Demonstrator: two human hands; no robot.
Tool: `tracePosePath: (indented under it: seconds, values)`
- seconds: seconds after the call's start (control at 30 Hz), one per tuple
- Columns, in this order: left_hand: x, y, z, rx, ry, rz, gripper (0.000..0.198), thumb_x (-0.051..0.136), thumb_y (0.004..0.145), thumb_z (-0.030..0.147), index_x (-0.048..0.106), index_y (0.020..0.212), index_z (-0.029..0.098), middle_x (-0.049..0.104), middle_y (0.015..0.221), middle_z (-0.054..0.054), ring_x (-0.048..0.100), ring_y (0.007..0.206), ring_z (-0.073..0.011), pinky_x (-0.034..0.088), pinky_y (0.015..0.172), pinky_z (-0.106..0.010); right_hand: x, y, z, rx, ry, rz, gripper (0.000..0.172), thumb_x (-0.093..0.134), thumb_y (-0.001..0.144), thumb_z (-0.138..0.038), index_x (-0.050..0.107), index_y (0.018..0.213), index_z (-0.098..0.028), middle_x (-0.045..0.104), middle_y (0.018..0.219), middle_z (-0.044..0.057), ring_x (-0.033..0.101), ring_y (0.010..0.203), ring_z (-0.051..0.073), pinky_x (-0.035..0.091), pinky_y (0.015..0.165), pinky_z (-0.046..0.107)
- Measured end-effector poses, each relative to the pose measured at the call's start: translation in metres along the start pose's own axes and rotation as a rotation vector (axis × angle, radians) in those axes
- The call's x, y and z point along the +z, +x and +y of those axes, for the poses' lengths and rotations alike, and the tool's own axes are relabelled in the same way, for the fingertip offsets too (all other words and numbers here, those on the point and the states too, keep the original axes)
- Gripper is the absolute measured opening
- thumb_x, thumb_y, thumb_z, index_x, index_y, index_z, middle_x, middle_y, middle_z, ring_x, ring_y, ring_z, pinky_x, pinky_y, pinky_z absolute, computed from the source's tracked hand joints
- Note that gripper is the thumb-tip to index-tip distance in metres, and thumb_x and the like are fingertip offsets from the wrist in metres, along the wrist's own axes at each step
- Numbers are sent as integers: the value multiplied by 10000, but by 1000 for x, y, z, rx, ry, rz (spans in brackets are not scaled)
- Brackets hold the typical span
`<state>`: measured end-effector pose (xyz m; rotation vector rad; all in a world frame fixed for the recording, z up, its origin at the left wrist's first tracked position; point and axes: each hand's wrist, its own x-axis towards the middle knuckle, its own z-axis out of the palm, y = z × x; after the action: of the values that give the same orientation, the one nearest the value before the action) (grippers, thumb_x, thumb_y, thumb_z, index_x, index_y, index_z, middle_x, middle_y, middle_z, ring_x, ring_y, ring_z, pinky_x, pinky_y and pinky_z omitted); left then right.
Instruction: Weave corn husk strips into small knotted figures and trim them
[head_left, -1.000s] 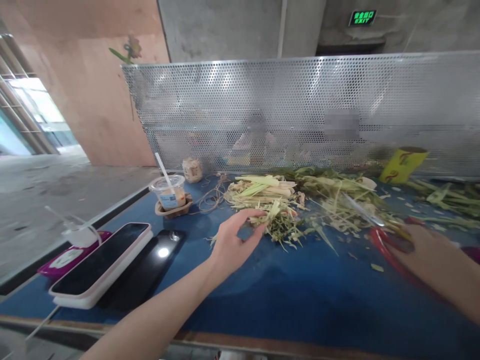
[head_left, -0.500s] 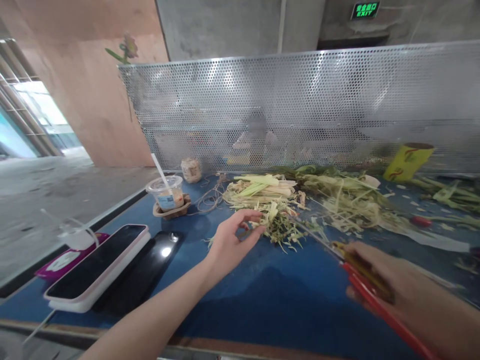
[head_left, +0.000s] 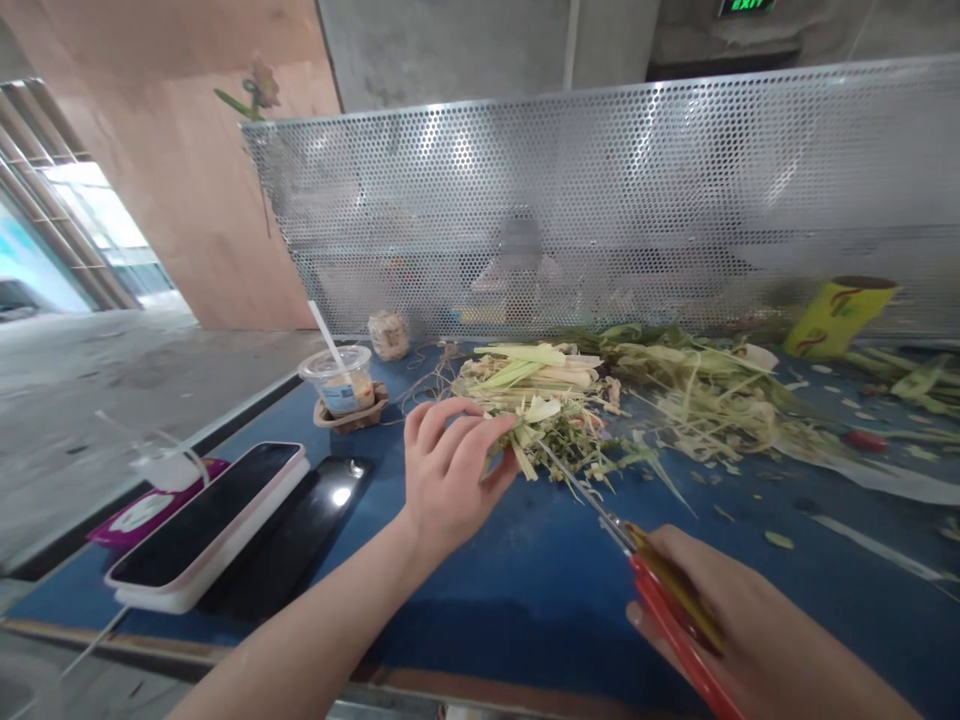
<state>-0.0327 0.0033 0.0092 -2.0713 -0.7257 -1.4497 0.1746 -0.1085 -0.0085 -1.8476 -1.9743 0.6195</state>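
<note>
My left hand (head_left: 454,480) is closed, thumb and fingertips pinching a small bunch of pale green husk-like strips (head_left: 536,412). In my right hand (head_left: 712,590) is a hand tool (head_left: 660,590) with red and yellow handles and long, thin metal jaws. Whether it is pliers or scissors I cannot tell. Its tip reaches the strips beside my left fingertips; contact is unclear. Under and behind the strips lies a heap of cut green scraps (head_left: 577,440). Farther back is a pile of pale, flat-laid husk strips (head_left: 532,372).
Loose shredded husks (head_left: 712,400) spread at the right, near a yellow tube (head_left: 840,315). At the left are a lidded cup (head_left: 341,385) with a straw, a twine ball (head_left: 388,335), a phone (head_left: 217,520) and a dark flat device (head_left: 300,540). A perforated metal panel (head_left: 450,200) closes the back.
My left hand has turned and closed on the strips, lifting them slightly to the left. My right hand has moved left, bringing the tool's tip toward them.
</note>
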Motion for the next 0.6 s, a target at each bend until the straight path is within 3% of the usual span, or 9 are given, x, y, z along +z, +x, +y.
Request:
tracePosePath:
  seconds: [0.17, 0.33, 0.6]
  values:
    - [-1, 2, 2, 14, 24, -6, 239, 641, 661, 175, 556, 884, 190, 636, 660, -10, 572, 780, -187, 389, 756, -346, 2, 8, -6, 28, 4, -43, 218, 467, 755, -422, 487, 706, -210, 618, 683, 36, 556, 570, 152, 388, 503, 224]
    - [0, 3, 2, 75, 82, 35, 199, 627, 683, 175, 559, 867, 212, 623, 634, 10, 576, 759, -175, 380, 760, -339, 1, 12, -12, -34, 24, -49, 223, 433, 773, -399, 468, 656, -213, 594, 644, 23, 533, 535, 131, 373, 473, 203]
    - [2, 1, 1, 118, 114, 11, 247, 622, 684, 145, 549, 909, 215, 645, 659, 9, 589, 762, -175, 384, 778, -357, 4, 9, -18, -57, 15, 120, 221, 472, 737, -372, 422, 589, -215, 501, 501, -32, 436, 434, 94, 328, 429, 185]
